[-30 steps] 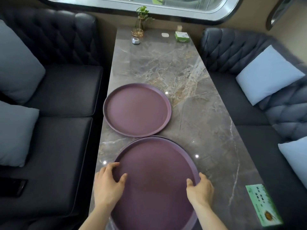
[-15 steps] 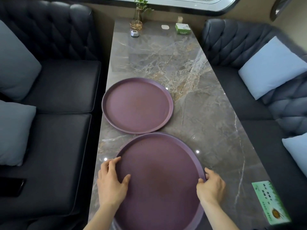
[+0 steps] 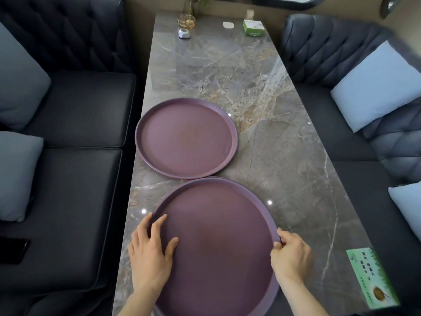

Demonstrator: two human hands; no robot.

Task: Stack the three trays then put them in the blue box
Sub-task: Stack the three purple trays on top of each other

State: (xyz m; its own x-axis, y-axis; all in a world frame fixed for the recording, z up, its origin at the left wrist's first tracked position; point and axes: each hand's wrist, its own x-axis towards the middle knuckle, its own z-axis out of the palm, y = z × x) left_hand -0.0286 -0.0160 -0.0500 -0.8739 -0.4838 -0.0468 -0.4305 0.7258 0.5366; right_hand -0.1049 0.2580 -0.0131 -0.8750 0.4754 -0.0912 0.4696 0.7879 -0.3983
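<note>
A round purple tray (image 3: 218,242) lies near the table's front edge, with a second rim showing just under its far edge, so it seems to rest on another tray. My left hand (image 3: 150,252) grips its left rim, thumb on the inside. My right hand (image 3: 290,254) pinches the right rim. Another purple tray (image 3: 185,137) lies flat just beyond, almost touching the near one. No blue box is in view.
The marble table (image 3: 284,156) runs away from me between dark sofas with pale cushions (image 3: 376,85). At its far end stand a glass vase (image 3: 186,19), a small white device (image 3: 184,33) and a green box (image 3: 253,28). A green card (image 3: 371,277) lies at the near right.
The near tray has slid a little away from me toward the far tray. Both hands have shifted forward along its rim, and the view has tilted downward.
</note>
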